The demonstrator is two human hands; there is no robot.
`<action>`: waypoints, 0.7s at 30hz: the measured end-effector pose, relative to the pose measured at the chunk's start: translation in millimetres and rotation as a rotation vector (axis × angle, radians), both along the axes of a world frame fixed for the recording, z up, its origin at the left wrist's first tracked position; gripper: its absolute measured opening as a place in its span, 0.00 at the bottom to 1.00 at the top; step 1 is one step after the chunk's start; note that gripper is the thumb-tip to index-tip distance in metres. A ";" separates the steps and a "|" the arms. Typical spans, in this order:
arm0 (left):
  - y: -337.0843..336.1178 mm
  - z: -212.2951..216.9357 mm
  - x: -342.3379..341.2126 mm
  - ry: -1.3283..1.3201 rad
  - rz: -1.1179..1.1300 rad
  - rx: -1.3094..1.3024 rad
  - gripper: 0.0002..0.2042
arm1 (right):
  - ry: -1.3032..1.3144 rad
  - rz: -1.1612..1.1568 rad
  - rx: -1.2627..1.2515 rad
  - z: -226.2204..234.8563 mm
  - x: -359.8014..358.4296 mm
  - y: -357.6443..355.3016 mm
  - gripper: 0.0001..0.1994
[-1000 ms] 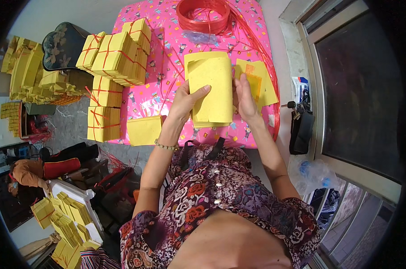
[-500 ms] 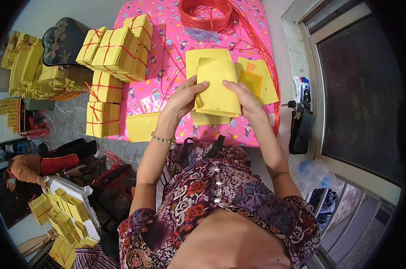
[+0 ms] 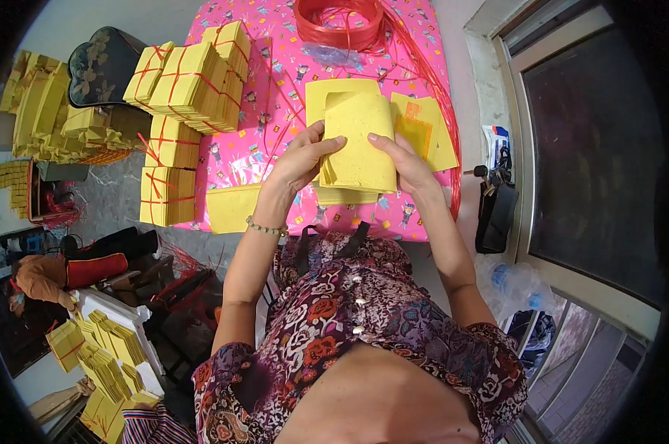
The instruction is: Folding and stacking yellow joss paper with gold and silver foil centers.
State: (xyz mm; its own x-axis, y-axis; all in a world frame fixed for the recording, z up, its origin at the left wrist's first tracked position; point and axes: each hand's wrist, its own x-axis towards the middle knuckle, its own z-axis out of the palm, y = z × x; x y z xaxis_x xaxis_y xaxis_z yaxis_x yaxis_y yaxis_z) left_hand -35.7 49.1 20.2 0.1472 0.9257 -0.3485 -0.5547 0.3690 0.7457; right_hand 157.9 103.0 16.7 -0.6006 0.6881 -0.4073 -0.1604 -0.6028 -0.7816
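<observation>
Between my two hands is a thick stack of yellow paper sheets, its lower edge curving a little. My left hand grips its left side, thumb on top and fingers curled beneath. On the opposite side my right hand holds it the same way, thumb pressed on the top sheet. Yellow sheets lie behind the stack on the pink patterned tablecloth, and more show under its near edge. Right of them is a yellow sheet with an orange-printed piece on it. A flat yellow pile rests by my left forearm.
Yellow paper bundles tied with red string are stacked at the table's left. A coil of red plastic string sits at the far end, strands trailing down the right edge. Two other people work lower left beside a white table bearing yellow bundles.
The stack's far edge has risen slightly, and its near edge looks more curved. Both hands keep their hold in nearly the same place.
</observation>
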 end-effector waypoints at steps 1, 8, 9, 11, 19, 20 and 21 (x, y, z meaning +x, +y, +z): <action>0.3 0.4 0.0 0.023 -0.004 0.016 0.23 | -0.002 0.006 0.021 -1.1 0.1 -0.1 0.24; 1.0 4.5 2.9 0.084 0.014 0.058 0.23 | -0.012 -0.001 0.066 -4.4 -1.0 0.2 0.24; 1.2 5.5 2.9 0.091 0.019 0.064 0.23 | -0.013 -0.001 0.065 -5.2 -1.1 0.9 0.24; 1.4 5.9 3.0 0.098 0.024 0.070 0.23 | 0.010 0.023 0.092 -6.8 -0.8 2.4 0.24; -1.2 3.1 7.2 0.187 0.102 0.212 0.30 | 0.020 0.022 0.130 -6.0 -3.5 0.1 0.25; -3.1 2.8 7.8 0.187 0.102 0.214 0.30 | 0.026 0.024 0.158 -5.8 -3.9 0.2 0.25; -5.5 1.6 8.5 0.232 0.120 0.192 0.31 | 0.026 0.024 0.159 -4.3 -3.5 -1.4 0.25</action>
